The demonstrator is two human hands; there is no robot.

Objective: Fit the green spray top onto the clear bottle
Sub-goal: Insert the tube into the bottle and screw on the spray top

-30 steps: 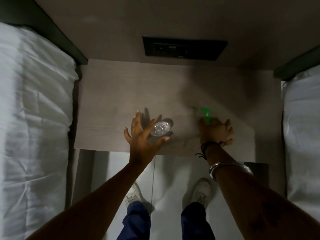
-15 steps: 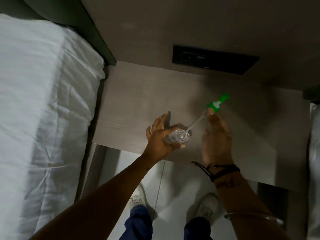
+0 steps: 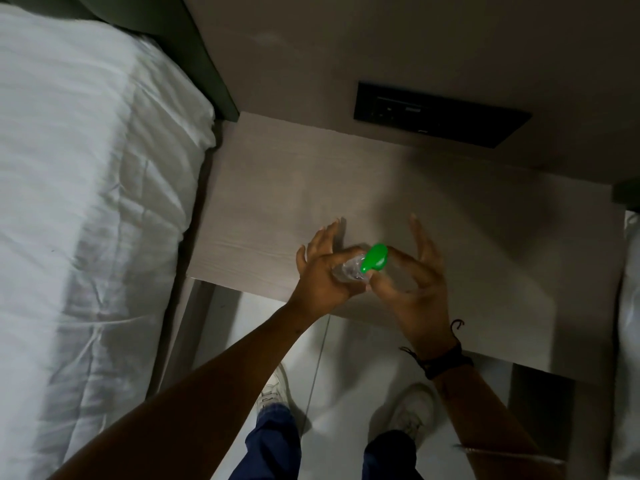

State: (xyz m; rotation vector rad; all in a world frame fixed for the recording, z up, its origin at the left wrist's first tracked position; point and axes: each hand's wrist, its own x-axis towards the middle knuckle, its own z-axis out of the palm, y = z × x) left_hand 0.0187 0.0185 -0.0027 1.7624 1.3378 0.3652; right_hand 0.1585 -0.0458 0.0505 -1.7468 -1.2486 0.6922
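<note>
Green spray top (image 3: 374, 258) sits on the mouth of the clear bottle (image 3: 348, 270), just above the front edge of the wooden table (image 3: 277, 188). At 9 o'clock of the bottle, the left hand (image 3: 323, 270) wraps its thumb and fingers around the bottle body, other fingers spread loose. At 3 o'clock, the right hand (image 3: 414, 275) pinches the top's collar with thumb and first finger; its remaining fingers stand open and straight. White bedding (image 3: 86, 202) lies at 9 o'clock of the table.
</note>
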